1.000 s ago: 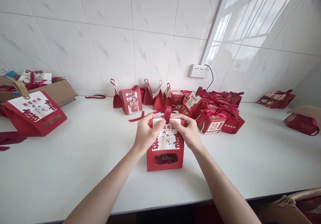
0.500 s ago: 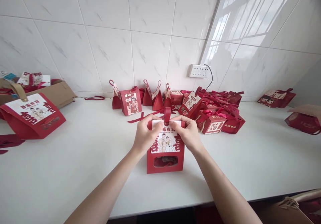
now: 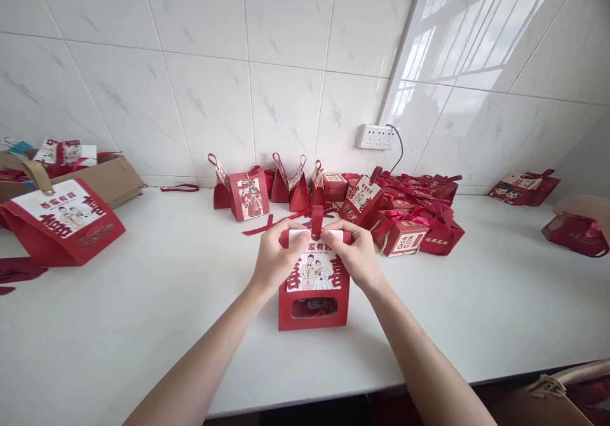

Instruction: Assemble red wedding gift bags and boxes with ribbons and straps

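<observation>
A red wedding favor box [image 3: 313, 313] stands upright on the white table, its front facing me. It has a white panel with a printed bride and groom, an oval window low on the front and a dark red strap loop [image 3: 317, 219] at the top. My left hand [image 3: 284, 248] pinches the top edge left of the loop, thumb on the front. On the other side of the loop, my right hand [image 3: 349, 248] pinches the same edge, its thumb also in front. The fingers behind the box are partly hidden.
Behind it, several red favor boxes [image 3: 249, 196] line the tiled wall, beside a pile of ribboned boxes [image 3: 403, 238]. A larger red box [image 3: 79, 222] and a cardboard box [image 3: 112, 178] are at left. A power strip [image 3: 376, 137] hangs on the wall.
Both hands keep their pinch on the favor box, which stays in place. The view has shifted very slightly.
</observation>
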`<control>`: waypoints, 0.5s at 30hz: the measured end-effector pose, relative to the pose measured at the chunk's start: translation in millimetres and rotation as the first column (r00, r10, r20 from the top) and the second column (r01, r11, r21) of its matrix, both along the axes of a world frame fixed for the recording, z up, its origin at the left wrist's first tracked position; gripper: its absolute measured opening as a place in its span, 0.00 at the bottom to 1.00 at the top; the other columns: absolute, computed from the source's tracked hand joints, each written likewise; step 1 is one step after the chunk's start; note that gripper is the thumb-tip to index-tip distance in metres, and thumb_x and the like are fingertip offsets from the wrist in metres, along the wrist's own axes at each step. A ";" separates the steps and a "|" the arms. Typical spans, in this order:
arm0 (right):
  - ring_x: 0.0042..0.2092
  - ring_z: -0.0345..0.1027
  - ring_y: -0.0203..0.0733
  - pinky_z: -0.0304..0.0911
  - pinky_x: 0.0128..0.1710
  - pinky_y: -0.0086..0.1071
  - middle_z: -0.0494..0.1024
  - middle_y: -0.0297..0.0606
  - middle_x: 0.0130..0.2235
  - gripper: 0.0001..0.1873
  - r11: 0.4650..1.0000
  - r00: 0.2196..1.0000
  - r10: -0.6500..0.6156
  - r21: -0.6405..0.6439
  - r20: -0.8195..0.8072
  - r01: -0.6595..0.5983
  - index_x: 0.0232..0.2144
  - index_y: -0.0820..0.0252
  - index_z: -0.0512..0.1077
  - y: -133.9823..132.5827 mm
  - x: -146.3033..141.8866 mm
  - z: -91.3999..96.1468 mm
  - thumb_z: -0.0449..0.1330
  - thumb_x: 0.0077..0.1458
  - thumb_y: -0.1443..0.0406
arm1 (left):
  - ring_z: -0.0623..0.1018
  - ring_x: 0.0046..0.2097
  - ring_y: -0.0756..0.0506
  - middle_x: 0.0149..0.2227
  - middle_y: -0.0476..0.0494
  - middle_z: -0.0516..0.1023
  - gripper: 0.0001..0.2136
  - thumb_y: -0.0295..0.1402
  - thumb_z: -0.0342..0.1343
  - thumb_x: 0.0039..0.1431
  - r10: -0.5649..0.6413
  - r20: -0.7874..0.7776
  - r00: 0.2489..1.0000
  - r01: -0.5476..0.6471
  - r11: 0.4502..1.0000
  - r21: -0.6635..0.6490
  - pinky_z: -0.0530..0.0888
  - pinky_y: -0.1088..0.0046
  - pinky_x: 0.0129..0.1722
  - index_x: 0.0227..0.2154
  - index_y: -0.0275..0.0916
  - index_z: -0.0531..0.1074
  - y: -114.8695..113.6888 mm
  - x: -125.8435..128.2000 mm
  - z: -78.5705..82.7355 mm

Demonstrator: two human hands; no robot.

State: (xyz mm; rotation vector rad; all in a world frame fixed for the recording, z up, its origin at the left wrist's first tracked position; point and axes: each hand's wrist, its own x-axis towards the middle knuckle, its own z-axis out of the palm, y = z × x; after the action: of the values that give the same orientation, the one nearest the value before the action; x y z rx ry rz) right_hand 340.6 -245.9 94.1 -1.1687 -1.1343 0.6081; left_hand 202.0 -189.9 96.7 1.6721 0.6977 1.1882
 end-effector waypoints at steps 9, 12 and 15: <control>0.27 0.64 0.34 0.57 0.24 0.26 0.75 0.33 0.27 0.10 1.000 1.000 0.011 -0.008 -0.007 -0.011 0.24 0.60 0.73 -0.1 0.5 -0.3 0.64 0.45 0.59 | 0.62 0.19 0.55 0.16 0.57 0.64 0.07 0.35 0.57 0.50 -0.022 0.021 1.000 0.023 0.999 -0.047 0.61 0.82 0.18 0.24 0.37 0.70 -0.5 0.6 0.3; 0.27 0.64 0.34 0.58 0.25 0.26 0.75 0.33 0.27 0.11 1.000 1.000 0.004 -0.010 0.000 -0.004 0.23 0.60 0.73 -0.1 0.8 -0.4 0.64 0.45 0.58 | 0.64 0.20 0.55 0.17 0.56 0.67 0.06 0.35 0.58 0.50 -0.008 0.017 1.000 0.009 1.000 -0.028 0.62 0.81 0.19 0.24 0.37 0.70 -0.2 1.1 0.6; 0.27 0.64 0.35 0.59 0.25 0.27 0.75 0.33 0.27 0.11 1.000 1.000 -0.002 -0.007 0.005 0.002 0.23 0.60 0.72 0.1 1.0 -0.4 0.64 0.44 0.58 | 0.65 0.20 0.54 0.18 0.55 0.68 0.06 0.34 0.58 0.49 0.008 0.012 1.000 -0.008 1.000 -0.015 0.63 0.81 0.20 0.24 0.38 0.70 -0.3 0.5 0.8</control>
State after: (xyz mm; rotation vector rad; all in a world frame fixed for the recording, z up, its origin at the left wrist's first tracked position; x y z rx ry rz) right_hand 341.7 -245.7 93.7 -1.1780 -1.1358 0.6085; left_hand 202.5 -190.2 97.6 1.6503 0.7045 1.1952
